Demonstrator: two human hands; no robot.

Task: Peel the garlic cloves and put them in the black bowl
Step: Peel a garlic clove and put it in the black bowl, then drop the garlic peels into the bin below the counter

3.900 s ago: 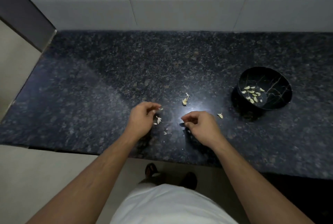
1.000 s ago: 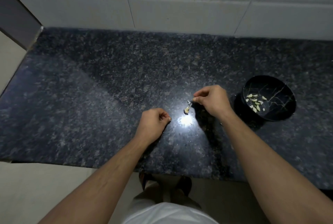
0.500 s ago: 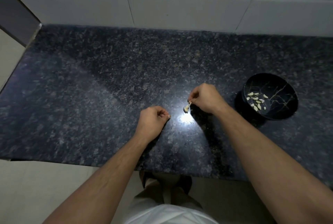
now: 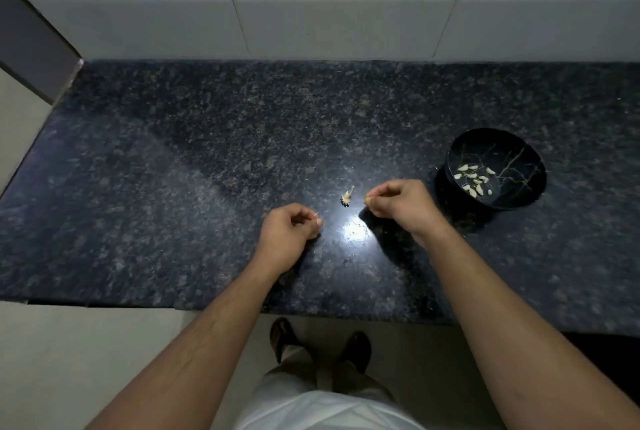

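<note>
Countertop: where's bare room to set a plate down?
Bare countertop spreads left of the left hand back to the tiled wall. Crowded: the garlic stem lies between the hands, and the right hand sits beside the black bowl.

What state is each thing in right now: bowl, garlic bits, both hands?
black bowl: upright on the counter, peeled cloves inside
garlic stem: lying on the counter, apart from both hands
right hand: fingers curled, pinching a small pale piece
left hand: fingers curled; contents cannot be seen
</note>
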